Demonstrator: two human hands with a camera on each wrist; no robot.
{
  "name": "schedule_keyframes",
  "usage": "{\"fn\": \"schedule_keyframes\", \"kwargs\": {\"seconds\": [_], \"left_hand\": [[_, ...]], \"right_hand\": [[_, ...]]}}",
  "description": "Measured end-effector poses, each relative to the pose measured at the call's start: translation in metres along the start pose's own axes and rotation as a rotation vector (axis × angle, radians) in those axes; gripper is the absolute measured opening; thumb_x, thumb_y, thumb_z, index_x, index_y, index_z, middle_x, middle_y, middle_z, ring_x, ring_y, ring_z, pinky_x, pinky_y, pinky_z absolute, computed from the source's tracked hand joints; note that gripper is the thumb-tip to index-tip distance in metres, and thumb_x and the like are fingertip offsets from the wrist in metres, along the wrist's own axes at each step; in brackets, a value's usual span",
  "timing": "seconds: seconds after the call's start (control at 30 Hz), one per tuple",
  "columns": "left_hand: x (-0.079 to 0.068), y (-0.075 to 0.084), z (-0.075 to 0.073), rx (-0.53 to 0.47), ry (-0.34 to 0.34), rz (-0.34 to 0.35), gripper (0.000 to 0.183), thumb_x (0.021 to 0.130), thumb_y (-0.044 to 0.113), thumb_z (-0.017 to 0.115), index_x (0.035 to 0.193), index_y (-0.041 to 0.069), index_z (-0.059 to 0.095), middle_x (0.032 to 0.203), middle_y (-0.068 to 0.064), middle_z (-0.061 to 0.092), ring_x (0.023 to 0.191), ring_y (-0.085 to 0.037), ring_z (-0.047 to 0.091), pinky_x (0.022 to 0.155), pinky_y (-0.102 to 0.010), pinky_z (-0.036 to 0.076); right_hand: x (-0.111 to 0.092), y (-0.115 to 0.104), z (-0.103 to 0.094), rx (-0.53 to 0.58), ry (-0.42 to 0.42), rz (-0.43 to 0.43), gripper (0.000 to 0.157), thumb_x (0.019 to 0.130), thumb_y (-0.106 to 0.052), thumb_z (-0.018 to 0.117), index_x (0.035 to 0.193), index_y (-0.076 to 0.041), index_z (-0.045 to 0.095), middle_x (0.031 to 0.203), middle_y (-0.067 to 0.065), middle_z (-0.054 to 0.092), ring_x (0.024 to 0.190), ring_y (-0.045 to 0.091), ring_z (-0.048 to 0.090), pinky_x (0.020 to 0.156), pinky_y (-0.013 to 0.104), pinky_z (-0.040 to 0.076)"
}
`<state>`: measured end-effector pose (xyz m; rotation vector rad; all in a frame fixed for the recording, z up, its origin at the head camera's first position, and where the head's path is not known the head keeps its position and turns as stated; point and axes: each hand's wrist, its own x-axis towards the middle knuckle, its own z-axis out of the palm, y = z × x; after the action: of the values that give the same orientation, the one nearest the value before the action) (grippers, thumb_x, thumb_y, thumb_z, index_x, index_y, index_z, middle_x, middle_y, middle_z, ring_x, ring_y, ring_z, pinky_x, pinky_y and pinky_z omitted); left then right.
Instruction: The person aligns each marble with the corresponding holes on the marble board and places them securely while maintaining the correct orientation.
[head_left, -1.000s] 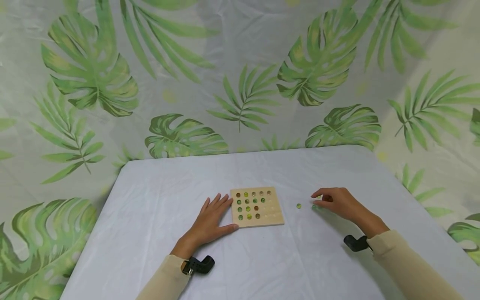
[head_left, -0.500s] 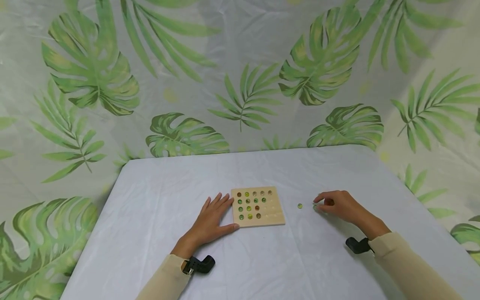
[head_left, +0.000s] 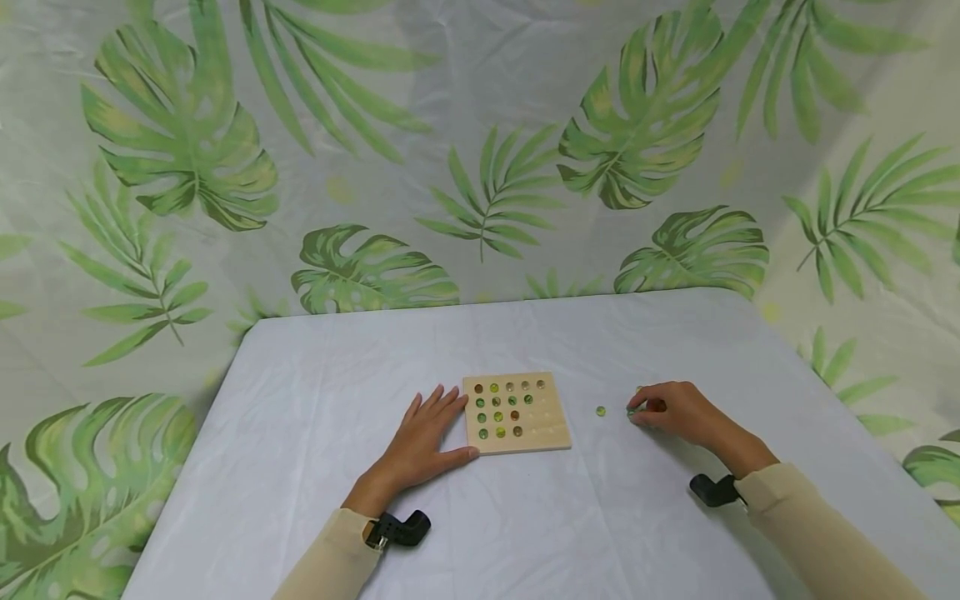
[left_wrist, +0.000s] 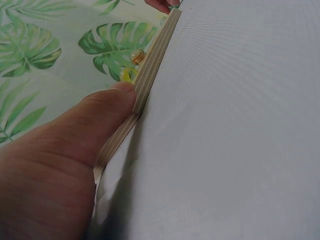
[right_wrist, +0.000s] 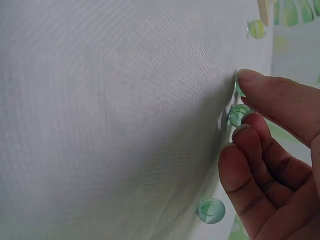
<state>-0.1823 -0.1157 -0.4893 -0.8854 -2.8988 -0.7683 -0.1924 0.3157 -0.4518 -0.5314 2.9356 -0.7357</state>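
Observation:
My left hand (head_left: 423, 442) rests spread on the white cloth at the wooden board's left side, fingertips and thumb against its edge. Several coloured glass marbles, such as a yellow one (left_wrist: 128, 74) and a brown-streaked one (left_wrist: 137, 57), sit in rows in the board (head_left: 549, 417); hollows at its right front hold none. To the right of the board, my right hand (head_left: 678, 410) pinches a green marble (right_wrist: 239, 90) at the cloth between thumb and index finger, the fingers partly hiding it. Another green marble (right_wrist: 239, 115) lies beside the curled fingers.
A yellow-green marble (head_left: 601, 411) lies between the board and my right hand. One more green marble (right_wrist: 211, 210) lies near the fingers in the right wrist view. The white-covered table (head_left: 337, 358) meets a leaf-print curtain (head_left: 495, 183) at its back edge.
My right thumb and index finger have come down and closed on the green marble. The left hand and board stay in place.

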Motion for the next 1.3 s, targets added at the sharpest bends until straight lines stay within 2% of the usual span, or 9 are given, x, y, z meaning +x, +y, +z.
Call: {"fn": "schedule_keyframes", "kwargs": {"seconds": [0.23, 0.73, 1.0, 1.3], "left_hand": [[-0.001, 0.001, -0.001, -0.007, 0.002, 0.004, 0.085, 0.085, 0.06, 0.062, 0.151, 0.012, 0.035, 0.157, -0.007, 0.029, 0.147, -0.027, 0.016, 0.117, -0.05, 0.005], [0.0, -0.001, 0.0, -0.003, 0.006, 0.003, 0.086, 0.085, 0.061, 0.061, 0.151, 0.013, 0.034, 0.157, -0.006, 0.029, 0.147, -0.026, 0.016, 0.118, -0.049, 0.005], [0.0, -0.001, -0.001, 0.001, 0.006, 0.012, 0.086, 0.085, 0.061, 0.061, 0.151, 0.012, 0.034, 0.157, -0.007, 0.029, 0.147, -0.027, 0.016, 0.117, -0.05, 0.006], [0.0, -0.004, 0.002, -0.001, 0.004, -0.004, 0.086, 0.085, 0.063, 0.06, 0.151, 0.014, 0.034, 0.157, -0.005, 0.029, 0.147, -0.024, 0.015, 0.118, -0.048, 0.004]], "right_hand": [[0.001, -0.001, 0.001, -0.007, 0.001, 0.015, 0.013, 0.084, -0.022, 0.075, 0.096, -0.017, 0.074, 0.073, -0.007, 0.055, 0.069, 0.009, 0.047, 0.06, 0.024, 0.041], [0.007, -0.007, -0.007, -0.007, 0.011, -0.029, 0.015, 0.084, -0.019, 0.076, 0.097, -0.014, 0.075, 0.072, -0.007, 0.055, 0.065, 0.009, 0.046, 0.057, 0.024, 0.041], [0.017, -0.02, -0.009, 0.023, 0.016, -0.057, 0.016, 0.085, -0.017, 0.074, 0.1, -0.011, 0.074, 0.071, -0.007, 0.056, 0.063, 0.008, 0.045, 0.054, 0.023, 0.041], [0.036, -0.039, -0.001, 0.059, -0.013, -0.091, 0.017, 0.087, -0.017, 0.072, 0.103, -0.009, 0.074, 0.073, -0.007, 0.056, 0.064, 0.009, 0.046, 0.056, 0.024, 0.042]]}}
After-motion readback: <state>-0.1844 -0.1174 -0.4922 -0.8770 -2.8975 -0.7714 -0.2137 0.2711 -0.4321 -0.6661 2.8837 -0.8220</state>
